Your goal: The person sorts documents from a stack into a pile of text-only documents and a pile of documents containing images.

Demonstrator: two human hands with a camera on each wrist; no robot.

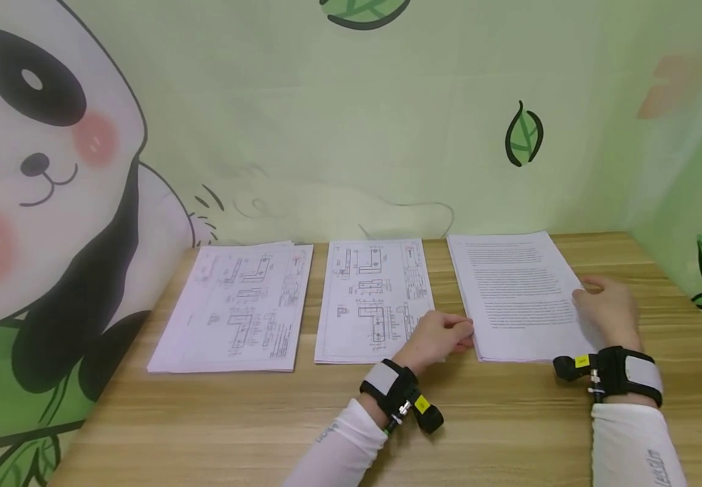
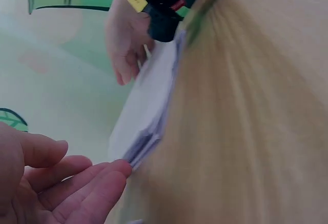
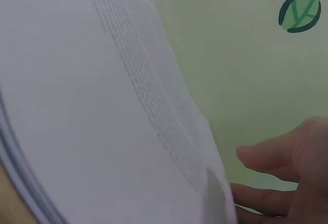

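A stack of text-printed paper (image 1: 512,297) lies on the right part of the table between both hands. My left hand (image 1: 439,335) has its fingertips at the stack's left edge, near the front corner; in the left wrist view the thumb stands apart from the fingers (image 2: 110,180) and nothing is between them. On the opposite side, my right hand (image 1: 613,308) touches the right edge with its fingers. The right wrist view has that thumb (image 3: 256,155) raised off the paper. Beneath my left wrist side lies the near right corner of a stack of drawings (image 1: 351,331), partly covered by the hand.
Another stack of drawings (image 1: 229,325), slightly uneven at its top edge, sits farther left on the wooden table (image 1: 205,426). Behind the table hangs a green backdrop (image 1: 387,135) with a printed panda and leaves. Each wrist wears a black camera strap.
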